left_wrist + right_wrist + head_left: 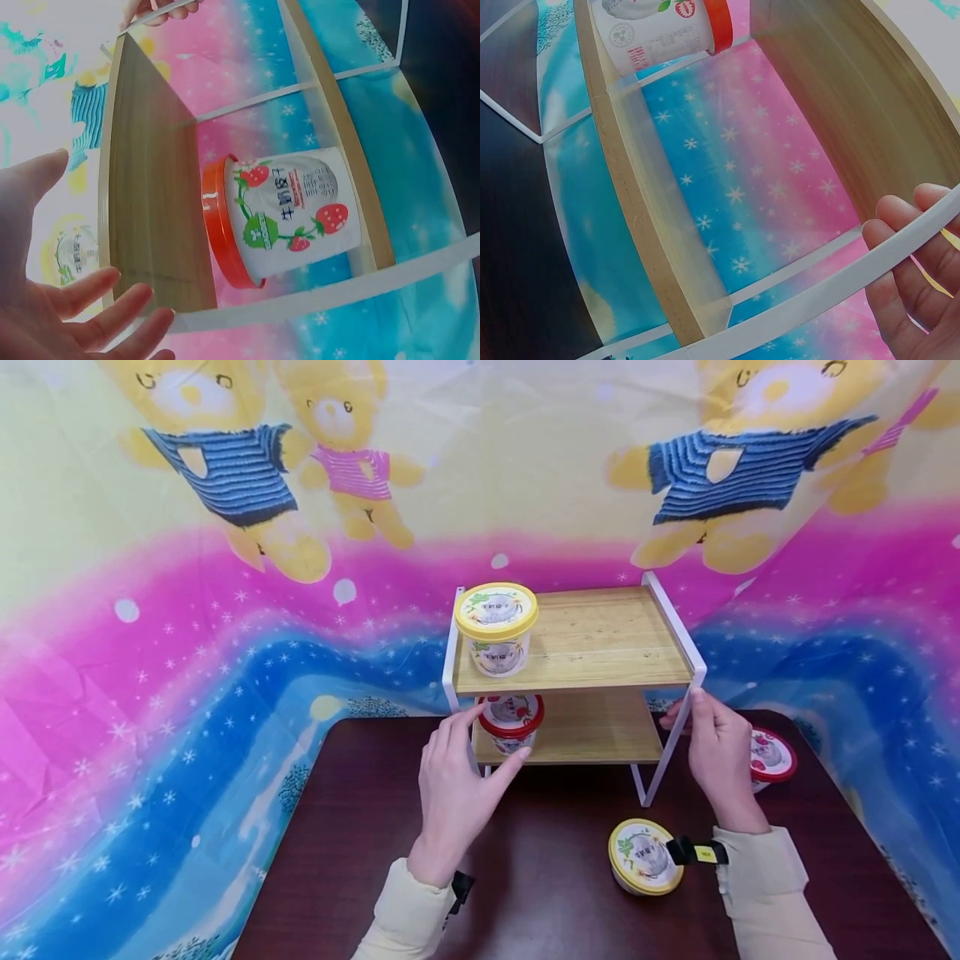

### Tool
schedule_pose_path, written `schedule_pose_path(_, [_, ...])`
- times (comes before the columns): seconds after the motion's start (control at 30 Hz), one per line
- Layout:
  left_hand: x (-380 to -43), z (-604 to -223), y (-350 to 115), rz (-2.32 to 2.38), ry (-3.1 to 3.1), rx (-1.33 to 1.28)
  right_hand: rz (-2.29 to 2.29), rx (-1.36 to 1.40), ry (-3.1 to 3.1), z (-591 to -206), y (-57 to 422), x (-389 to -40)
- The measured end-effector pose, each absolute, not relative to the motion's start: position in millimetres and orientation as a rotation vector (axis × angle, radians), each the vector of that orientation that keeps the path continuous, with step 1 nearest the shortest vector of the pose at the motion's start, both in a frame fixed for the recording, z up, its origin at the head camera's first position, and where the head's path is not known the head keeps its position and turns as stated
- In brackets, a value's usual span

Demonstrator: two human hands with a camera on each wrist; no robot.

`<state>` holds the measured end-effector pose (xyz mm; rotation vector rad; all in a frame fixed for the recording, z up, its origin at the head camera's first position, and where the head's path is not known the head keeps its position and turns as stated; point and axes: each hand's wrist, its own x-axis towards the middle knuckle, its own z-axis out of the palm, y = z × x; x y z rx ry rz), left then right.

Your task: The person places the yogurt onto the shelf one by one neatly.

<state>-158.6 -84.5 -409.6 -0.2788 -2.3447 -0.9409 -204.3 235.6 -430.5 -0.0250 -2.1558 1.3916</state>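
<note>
On my feed the rack (678,631) stands by the worktop's (360,827) back edge, two wooden shelves in a white frame. Right hand (720,760) grips the frame's front right post (665,760), thumb in front, fingers behind; I read that as steadying the rack, since it looks light. Left hand (457,777) has nothing in it, fingers spread at the lower shelf's (592,727) left end; can't tell if the tips touch the frame. That spread looks right for balancing the rack's other side, or for minding the shelved red-lidded tub (512,722), which sits upright at that shelf's left edge. Upper yellow-lidded tub (497,631) stands almost straight above it, at the top shelf's (600,643) left edge, so the weight is all on one side, my guess why both sides get a hand. Right half of both shelves is bare. Loose yellow-lidded tub (641,857) stands on the worktop in front of the rack's right leg; loose red-lidded tub (770,757) is near the worktop's back right corner, partly behind the right hand.
</note>
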Motion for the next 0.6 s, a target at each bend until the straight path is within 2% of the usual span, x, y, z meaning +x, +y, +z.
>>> schedule_pose_path(0.6, [-167,-413,-102,-0.977,-2.159,-0.202,1.378,-0.028,-2.165,-430,235,-203])
